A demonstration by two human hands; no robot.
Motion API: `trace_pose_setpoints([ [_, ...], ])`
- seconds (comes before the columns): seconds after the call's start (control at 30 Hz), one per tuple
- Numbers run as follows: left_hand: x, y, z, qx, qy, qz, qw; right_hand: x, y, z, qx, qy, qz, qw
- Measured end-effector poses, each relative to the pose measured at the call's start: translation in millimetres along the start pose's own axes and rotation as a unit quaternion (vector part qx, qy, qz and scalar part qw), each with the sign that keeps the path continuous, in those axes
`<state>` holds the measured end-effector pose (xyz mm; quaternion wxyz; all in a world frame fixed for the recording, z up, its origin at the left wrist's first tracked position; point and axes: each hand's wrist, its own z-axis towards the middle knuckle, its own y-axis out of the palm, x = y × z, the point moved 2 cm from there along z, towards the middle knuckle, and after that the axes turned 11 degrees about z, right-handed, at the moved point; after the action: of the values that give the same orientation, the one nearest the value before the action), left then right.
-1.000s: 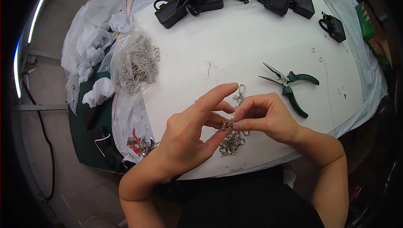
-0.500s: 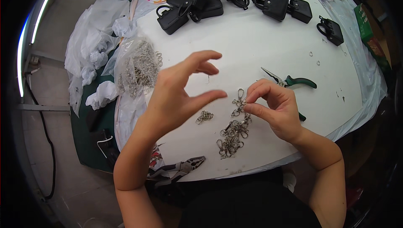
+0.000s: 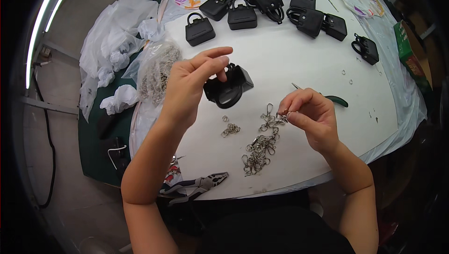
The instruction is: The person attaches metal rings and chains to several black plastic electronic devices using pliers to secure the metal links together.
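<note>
My left hand (image 3: 189, 83) is closed on a small black handbag (image 3: 244, 80), which tilts above the white board with its looped handle toward me. The fingers partly hide the bag. On the right, my right hand (image 3: 312, 119) pinches a small metal ring (image 3: 283, 112) between thumb and fingertips, just beside a heap of metal swivel clasps (image 3: 259, 150). A smaller pile of metal rings (image 3: 230, 130) lies left of the clasps, below the bag. Needle-nose pliers with green handles (image 3: 337, 100) lie mostly hidden behind my right hand.
Several small black handbags (image 3: 200, 30) stand along the far side, one black handbag (image 3: 365, 49) apart at right. A clear bag of metal rings (image 3: 154, 73) and crumpled white plastic (image 3: 112, 34) lie at left. Grey combination pliers (image 3: 199, 186) rest at the near edge.
My left hand was empty with fingers spread; now it holds a black handbag. The far-left bags stand separated rather than bunched. My right hand keeps its pinch near the clasps.
</note>
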<state>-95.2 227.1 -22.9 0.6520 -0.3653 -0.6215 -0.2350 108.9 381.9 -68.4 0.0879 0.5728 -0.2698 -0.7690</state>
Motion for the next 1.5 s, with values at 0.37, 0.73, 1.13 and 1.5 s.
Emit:
trace_pose_setpoints([
  [0.37,-2,7,-132,-0.097,-0.012,-0.043,0.994,16,65,-4,-0.050,0.243,0.270,0.930],
  [0.73,0,-10,-170,0.093,0.083,0.239,0.963,11,116,6,-0.215,-0.007,-0.214,0.953],
  [1.13,-4,-17,-184,0.177,0.172,0.412,0.877,32,124,2,-0.161,-0.073,-0.244,0.953],
  [1.5,-49,11,-202,0.307,0.242,0.376,0.840,31,122,4,-0.233,-0.202,-0.466,0.829],
])
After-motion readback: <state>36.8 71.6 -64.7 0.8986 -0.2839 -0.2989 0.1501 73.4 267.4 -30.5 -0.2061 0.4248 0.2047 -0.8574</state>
